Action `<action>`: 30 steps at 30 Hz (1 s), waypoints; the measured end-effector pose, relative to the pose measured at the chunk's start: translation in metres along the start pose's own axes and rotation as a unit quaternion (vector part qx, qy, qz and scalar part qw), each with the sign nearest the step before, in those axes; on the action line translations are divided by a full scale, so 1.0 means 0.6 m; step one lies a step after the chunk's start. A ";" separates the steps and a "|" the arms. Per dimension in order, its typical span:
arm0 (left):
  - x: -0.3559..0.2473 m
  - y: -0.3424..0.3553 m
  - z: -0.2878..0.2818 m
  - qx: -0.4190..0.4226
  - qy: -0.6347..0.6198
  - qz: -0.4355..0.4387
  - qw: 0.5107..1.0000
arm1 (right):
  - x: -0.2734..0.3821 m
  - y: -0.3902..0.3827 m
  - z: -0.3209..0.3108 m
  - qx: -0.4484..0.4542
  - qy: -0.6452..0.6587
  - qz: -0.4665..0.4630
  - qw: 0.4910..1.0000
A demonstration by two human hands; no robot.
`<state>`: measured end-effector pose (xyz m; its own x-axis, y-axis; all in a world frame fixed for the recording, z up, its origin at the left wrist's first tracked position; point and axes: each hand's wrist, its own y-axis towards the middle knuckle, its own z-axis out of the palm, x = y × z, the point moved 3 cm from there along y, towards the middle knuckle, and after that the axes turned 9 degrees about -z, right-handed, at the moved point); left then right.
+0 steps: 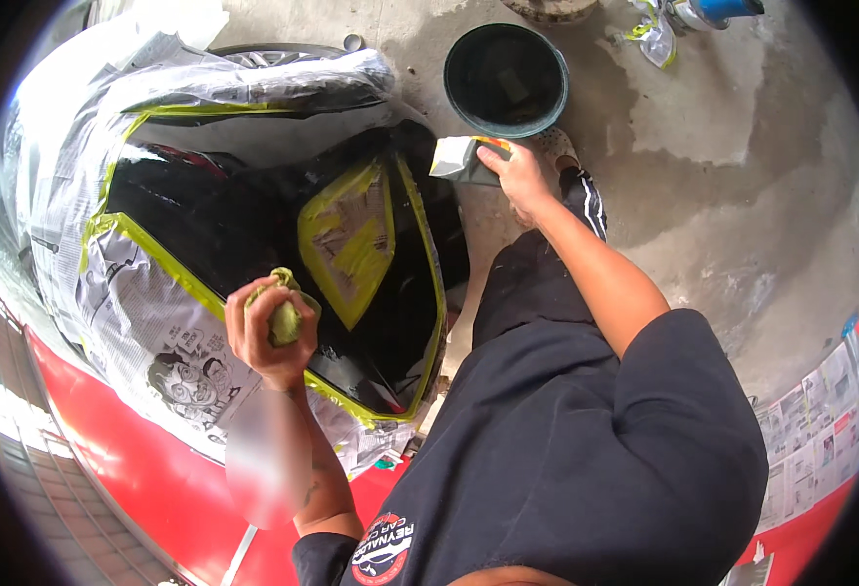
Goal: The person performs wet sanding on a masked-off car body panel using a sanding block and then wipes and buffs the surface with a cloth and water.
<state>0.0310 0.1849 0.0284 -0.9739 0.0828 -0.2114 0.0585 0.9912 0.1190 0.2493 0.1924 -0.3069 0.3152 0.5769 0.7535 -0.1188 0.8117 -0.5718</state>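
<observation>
My left hand is closed round a bunched, yellow-green cloth, just above a glossy black car panel. My right hand grips a flat, dark grey piece with a whitish end and an orange edge; it looks like folded sandpaper, though its exact kind is unclear. That piece is held between the panel's right side and a dark bucket. Yellow-green masking tape borders the panel, and a taped-over patch lies within it.
Newspaper and plastic sheeting cover the car around the panel. Red bodywork shows at lower left. Liquid stands in the bucket on the wet-patched concrete floor. A blue container is at the far right, beside a crumpled plastic bag.
</observation>
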 end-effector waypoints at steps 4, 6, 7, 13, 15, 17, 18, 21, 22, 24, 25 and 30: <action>-0.009 -0.041 0.003 0.013 0.007 -0.008 1.000 | 0.013 -0.006 0.000 -0.005 0.052 -0.004 0.999; -0.023 -0.054 0.013 0.073 0.004 -0.027 0.997 | 0.034 -0.017 0.007 -0.007 0.092 0.001 0.996; -0.046 -0.058 0.024 0.089 -0.021 -0.068 0.994 | 0.046 -0.028 0.018 0.037 0.141 0.002 0.989; -0.086 -0.067 0.141 0.328 -0.292 -0.385 0.812 | 0.130 -0.115 0.057 0.141 0.318 0.050 0.936; -0.083 -0.073 0.167 0.302 -0.387 -0.429 0.758 | 0.133 -0.130 0.053 0.220 0.304 0.045 0.926; -0.090 -0.070 0.170 0.297 -0.386 -0.420 0.766 | 0.136 -0.137 0.044 0.240 0.229 0.023 0.943; -0.087 -0.075 0.175 0.291 -0.408 -0.428 0.752 | 0.140 -0.141 0.038 0.237 0.185 0.024 0.953; -0.078 -0.085 0.177 0.301 -0.388 -0.427 0.760 | 0.142 -0.145 0.030 0.238 0.120 0.019 0.964; -0.075 -0.089 0.176 0.321 -0.354 -0.411 0.776 | 0.154 -0.144 0.032 0.223 0.120 0.005 0.967; -0.066 -0.090 0.167 0.341 -0.316 -0.393 0.793 | 0.174 -0.136 0.022 0.263 0.082 0.016 0.961; -0.060 -0.090 0.160 0.383 -0.223 -0.367 0.818 | 0.185 -0.127 0.016 0.263 0.085 0.016 0.961; -0.094 -0.065 0.100 0.256 -0.150 -0.284 0.912 | 0.198 -0.110 0.026 0.441 -0.075 -0.021 0.894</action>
<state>0.0966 0.1478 -0.0225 -0.7794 -0.5111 -0.3625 -0.2678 0.7947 -0.5447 0.2801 0.2088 -0.1746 0.2152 0.4971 0.8406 -0.8272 0.5503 -0.1137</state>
